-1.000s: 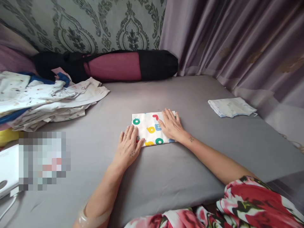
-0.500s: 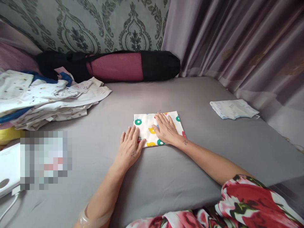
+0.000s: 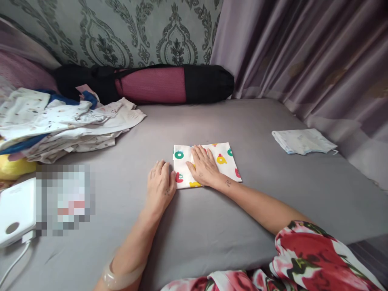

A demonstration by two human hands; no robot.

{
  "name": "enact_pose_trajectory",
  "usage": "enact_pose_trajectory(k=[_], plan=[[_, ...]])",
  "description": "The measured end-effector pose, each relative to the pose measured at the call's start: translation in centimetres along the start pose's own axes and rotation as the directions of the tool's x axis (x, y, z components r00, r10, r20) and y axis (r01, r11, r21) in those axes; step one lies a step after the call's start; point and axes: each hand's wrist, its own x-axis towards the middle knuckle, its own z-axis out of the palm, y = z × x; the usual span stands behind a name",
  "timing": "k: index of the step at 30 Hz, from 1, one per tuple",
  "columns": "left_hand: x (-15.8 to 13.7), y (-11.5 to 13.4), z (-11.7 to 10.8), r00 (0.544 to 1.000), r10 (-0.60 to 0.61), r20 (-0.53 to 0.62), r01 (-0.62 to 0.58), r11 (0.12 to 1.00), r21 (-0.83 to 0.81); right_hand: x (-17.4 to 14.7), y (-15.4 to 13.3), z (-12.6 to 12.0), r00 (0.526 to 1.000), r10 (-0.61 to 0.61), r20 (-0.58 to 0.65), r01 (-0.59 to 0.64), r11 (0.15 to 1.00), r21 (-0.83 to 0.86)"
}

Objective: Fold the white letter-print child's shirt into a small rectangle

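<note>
A folded white cloth [image 3: 224,170] printed with colourful letter shapes lies flat on the grey bed sheet [image 3: 251,194]. My right hand [image 3: 204,166] rests palm down on its middle, fingers stretched out, covering part of the print. Just beyond the cloth's left edge, my left hand [image 3: 161,184] lies on the sheet with its fingers a little bent and nothing held. Its thumb is right at the cloth's edge; whether it touches, I cannot tell.
At the left is a pile of clothes [image 3: 75,121]; nearer stands a white device [image 3: 18,210] with a cable, next to a blurred patch. A folded pale cloth [image 3: 304,140] lies right. Along the wall sits a black and maroon bag [image 3: 154,84]; curtains [image 3: 266,48] hang at right.
My right hand has slid left across the cloth, uncovering a yellow letter. My left hand has moved left, off the cloth onto the sheet. The view has shifted slightly.
</note>
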Motion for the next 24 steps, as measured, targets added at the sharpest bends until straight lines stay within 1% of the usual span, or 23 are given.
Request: enact_pose_trajectory(k=[6, 10, 12, 16, 21, 24], plan=[[0.1, 0.0, 0.0, 0.998, -0.056, -0.009, 0.056, 0.998, -0.014, 0.0, 0.1, 0.0, 1.0, 0.005, 0.01, -0.004, 1.0, -0.009], [0.2, 0.0, 0.2, 0.995, -0.088, -0.044, 0.088, 0.996, -0.017, 0.3, -0.7, -0.5, 0.999, 0.018, 0.027, -0.017, 1.0, -0.015], [0.2, 0.0, 0.2, 0.993, -0.101, -0.06, 0.1, 0.995, -0.018, 0.7, -1.4, -0.5, 1.0, -0.009, 0.018, 0.009, 1.0, -0.01], [0.3, 0.1, 0.0, 0.988, -0.129, -0.088, 0.127, 0.991, -0.031, 1.3, -2.5, 0.1, 0.996, -0.087, -0.016, 0.087, 0.996, 0.017], [0.4, 0.2, -0.1, 0.982, -0.158, -0.105, 0.153, 0.987, -0.053, 1.6, -2.7, 1.0, 0.997, -0.083, 0.002, 0.083, 0.996, 0.042], [0.4, 0.1, 0.0, 0.979, -0.171, -0.11, 0.164, 0.984, -0.069, 1.6, -2.6, 1.2, 0.997, -0.079, -0.002, 0.079, 0.996, 0.041]])
